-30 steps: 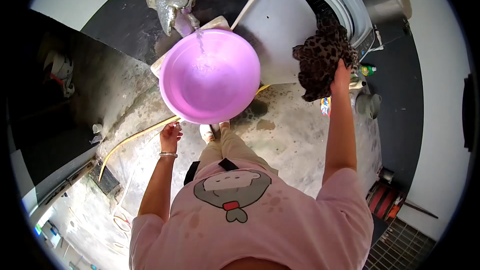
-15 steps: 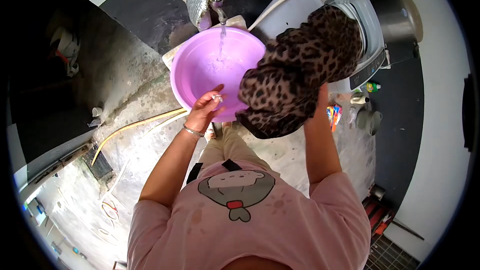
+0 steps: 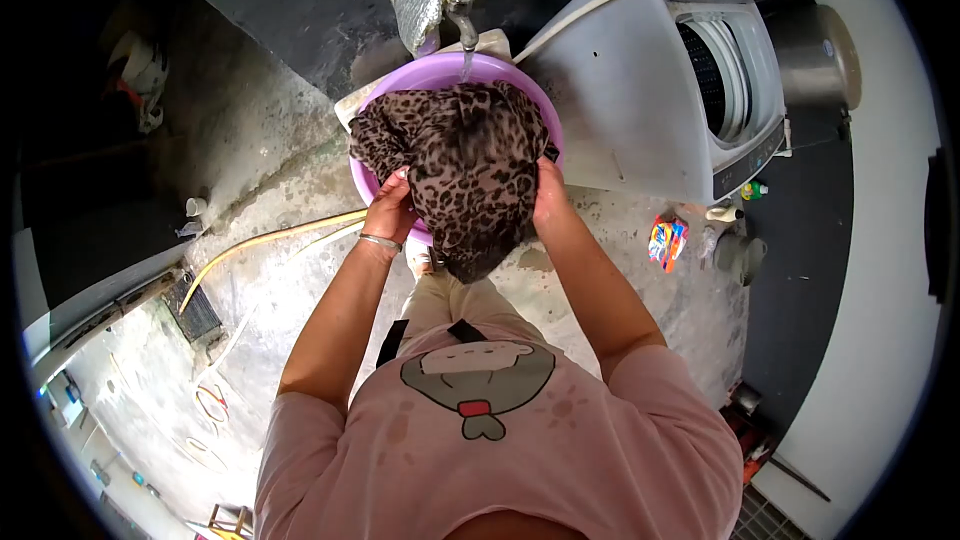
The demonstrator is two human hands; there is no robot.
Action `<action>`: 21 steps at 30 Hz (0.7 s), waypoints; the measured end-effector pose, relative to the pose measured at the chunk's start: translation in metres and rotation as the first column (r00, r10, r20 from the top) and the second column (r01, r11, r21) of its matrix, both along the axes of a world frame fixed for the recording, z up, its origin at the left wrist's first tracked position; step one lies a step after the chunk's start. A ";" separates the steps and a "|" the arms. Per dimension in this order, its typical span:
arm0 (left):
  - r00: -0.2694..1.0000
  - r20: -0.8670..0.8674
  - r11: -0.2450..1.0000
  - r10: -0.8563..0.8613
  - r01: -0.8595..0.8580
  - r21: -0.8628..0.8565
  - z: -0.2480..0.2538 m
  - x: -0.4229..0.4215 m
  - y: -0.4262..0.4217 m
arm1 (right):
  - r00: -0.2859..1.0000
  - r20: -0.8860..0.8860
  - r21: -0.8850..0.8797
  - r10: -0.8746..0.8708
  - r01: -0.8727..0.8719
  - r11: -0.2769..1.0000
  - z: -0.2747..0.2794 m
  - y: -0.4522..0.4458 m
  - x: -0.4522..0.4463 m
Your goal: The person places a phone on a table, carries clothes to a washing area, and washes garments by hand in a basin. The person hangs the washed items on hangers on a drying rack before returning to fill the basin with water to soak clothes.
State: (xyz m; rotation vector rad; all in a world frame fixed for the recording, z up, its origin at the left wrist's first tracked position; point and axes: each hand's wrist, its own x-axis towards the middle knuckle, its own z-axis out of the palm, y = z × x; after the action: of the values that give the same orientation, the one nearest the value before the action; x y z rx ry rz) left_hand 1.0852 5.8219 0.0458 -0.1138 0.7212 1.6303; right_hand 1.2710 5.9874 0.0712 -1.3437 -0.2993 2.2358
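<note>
A leopard-print garment (image 3: 470, 165) lies bunched over the purple basin (image 3: 366, 178), covering most of its inside. My left hand (image 3: 391, 208) is closed at the garment's left edge, with a small white bit showing by the fingertips. On the other side, my right hand (image 3: 550, 195) grips the garment's right edge, its fingers partly hidden by the cloth. Part of the garment hangs over the basin's near rim. Water runs from the tap (image 3: 464, 28) onto the cloth at the far side of the basin.
To the right stands a top-loading washing machine (image 3: 640, 90) with its lid up and drum showing. A colourful packet (image 3: 667, 242) and several bottles stand beyond it. A yellow hose (image 3: 270, 242) runs along the floor at left. Silvery wrapping (image 3: 420, 0) covers the tap's pipe.
The leopard-print garment has moved left from the washing machine's opening to over the basin, carried by my right hand. My left hand has come from above the basin to the garment's edge.
</note>
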 end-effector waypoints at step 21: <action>0.935 -0.286 0.879 -0.209 0.052 -0.474 0.013 -0.001 -0.022 | 0.323 0.632 0.391 0.704 -0.918 0.071 -0.077 -0.033 -0.037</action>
State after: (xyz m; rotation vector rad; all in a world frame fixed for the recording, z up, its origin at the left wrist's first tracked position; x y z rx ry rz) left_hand 1.0847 5.7999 0.0589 -0.1298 1.3445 1.3311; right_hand 1.2342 5.9545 -0.0057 -1.0493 -2.3936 2.1085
